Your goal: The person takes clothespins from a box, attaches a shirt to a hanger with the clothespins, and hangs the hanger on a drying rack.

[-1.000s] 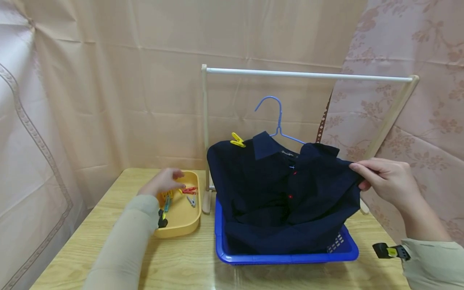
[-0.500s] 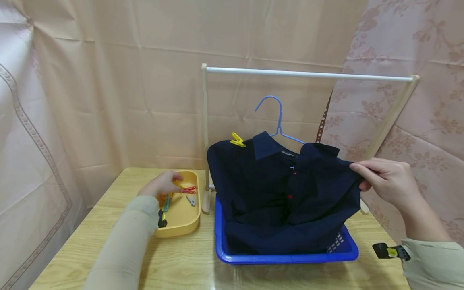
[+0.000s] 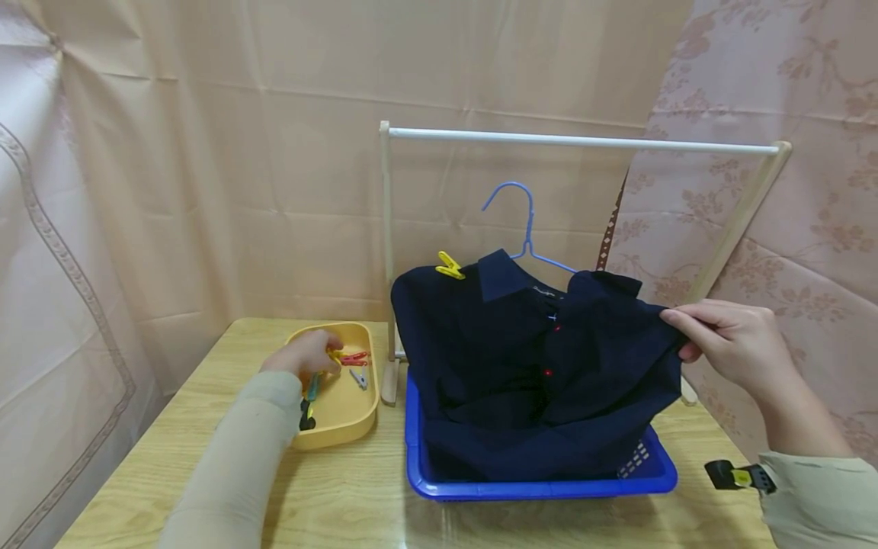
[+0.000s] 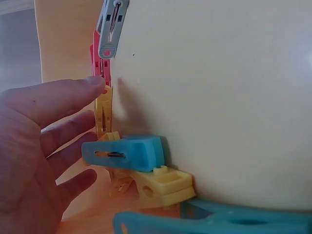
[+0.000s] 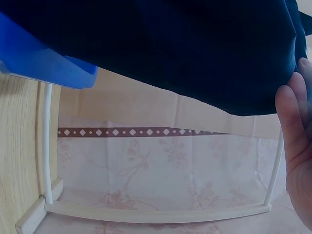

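My left hand (image 3: 305, 354) reaches into the yellow tray (image 3: 343, 436), its fingers around a yellow clothespin (image 4: 103, 112). In the left wrist view one fingertip touches that clothespin's upper end, while the other fingers are slightly bent and spread beside it; no firm grip shows. A red clothespin (image 3: 354, 358) and a grey clothespin (image 3: 359, 378) lie just right of the hand. My right hand (image 3: 737, 339) pinches the shoulder of a dark navy shirt (image 3: 501, 358) between thumb and fingers. The shirt is on a blue hanger (image 3: 530, 221), and another yellow clothespin (image 3: 449, 265) is clipped to its opposite shoulder.
Under the shirt stands a blue basket (image 3: 549, 489). Behind it rises a rack with a white bar (image 3: 583, 140), above the hanger's hook. Teal clothespins (image 4: 124, 153) and a black clip (image 3: 306, 415) also lie in the tray. The wooden table (image 3: 343, 503) extends in front.
My left hand has lowered slightly and its fingers have come closer around the yellow clothespin in the tray. The right hand and shirt stay where they were.
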Motion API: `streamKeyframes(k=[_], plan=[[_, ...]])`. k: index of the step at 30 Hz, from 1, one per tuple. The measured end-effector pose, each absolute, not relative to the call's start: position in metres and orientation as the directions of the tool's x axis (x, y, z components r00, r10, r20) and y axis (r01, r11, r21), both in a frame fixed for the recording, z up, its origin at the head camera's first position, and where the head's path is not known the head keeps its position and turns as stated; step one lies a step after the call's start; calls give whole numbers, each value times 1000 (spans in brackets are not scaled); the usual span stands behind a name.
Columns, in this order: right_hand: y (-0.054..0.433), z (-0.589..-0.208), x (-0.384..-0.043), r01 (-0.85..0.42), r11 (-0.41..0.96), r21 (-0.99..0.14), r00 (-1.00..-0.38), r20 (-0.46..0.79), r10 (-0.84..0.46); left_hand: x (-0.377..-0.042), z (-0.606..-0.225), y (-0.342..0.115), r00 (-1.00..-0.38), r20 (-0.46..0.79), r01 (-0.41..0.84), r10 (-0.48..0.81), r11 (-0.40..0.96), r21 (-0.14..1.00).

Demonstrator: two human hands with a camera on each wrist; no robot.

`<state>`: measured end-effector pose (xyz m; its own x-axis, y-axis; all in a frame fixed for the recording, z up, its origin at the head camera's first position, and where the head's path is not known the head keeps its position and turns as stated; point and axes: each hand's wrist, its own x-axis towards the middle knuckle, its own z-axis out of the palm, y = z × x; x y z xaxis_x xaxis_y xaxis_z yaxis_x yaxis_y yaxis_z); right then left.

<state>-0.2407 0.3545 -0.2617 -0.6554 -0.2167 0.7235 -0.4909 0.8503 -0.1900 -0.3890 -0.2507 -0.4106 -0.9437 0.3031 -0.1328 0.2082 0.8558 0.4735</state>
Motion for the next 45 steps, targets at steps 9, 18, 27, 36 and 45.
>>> streamKeyframes(k=[9,18,27,36,45], plan=[[355,-262,-241,-489,849,-200,-665,715,-215,-388,-409,-250,-942,-150,202,301,863,463],[354,-262,-240,-489,851,-190,-664,714,-222,-391,-409,-250,-938,-185,181,295,866,466],[354,-262,-240,-497,848,-186,-654,722,-225,-391,-412,-250,-933,-218,159,287,871,465],[354,-263,-240,-502,847,-178,-647,726,-231,-392,-415,-250,-933,-208,179,293,881,439],[354,-263,-240,-487,853,-190,-664,714,-220,-385,-409,-249,-938,-228,144,261,891,430]])
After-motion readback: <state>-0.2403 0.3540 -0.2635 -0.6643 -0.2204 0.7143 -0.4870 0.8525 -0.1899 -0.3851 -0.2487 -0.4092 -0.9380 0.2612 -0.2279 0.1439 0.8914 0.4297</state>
